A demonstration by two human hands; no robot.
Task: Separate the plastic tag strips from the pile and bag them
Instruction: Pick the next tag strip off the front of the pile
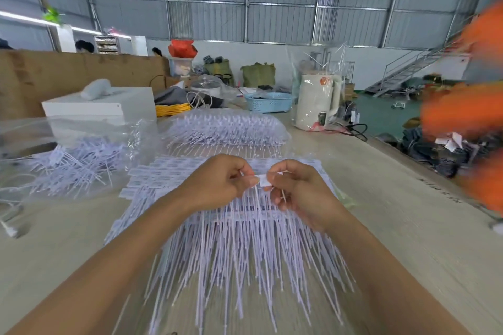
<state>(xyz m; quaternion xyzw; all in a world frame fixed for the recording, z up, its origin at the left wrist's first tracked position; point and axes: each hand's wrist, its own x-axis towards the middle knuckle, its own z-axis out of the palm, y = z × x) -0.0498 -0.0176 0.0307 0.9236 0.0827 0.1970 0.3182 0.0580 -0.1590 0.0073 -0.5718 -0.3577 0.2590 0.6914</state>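
A long pale wooden worktable [381,226] fills the lower view. Spread across its middle lies a broad pile of pale lilac plastic tag strips [245,253], the thin tails fanned toward the viewer and the small rectangular label heads lined up at the far side. Behind the pile, a clear plastic bag packed with the same lilac strips [226,128] is seen, and to the left an open clear plastic bag holding loose strips [73,160] lies on the table. Farther back stand a white box [103,105], a white electric kettle wrapped in clear film [317,100] and a light blue perforated plastic basket [268,102]. At the right edge, blurred orange shapes [468,114] are visible; what they are cannot be told.

Above the far side of the pile, the left hand [217,182] and the right hand [296,185] are held close together, fingers curled. A single small white tag head [263,180] is pinched between the fingertips of both hands.
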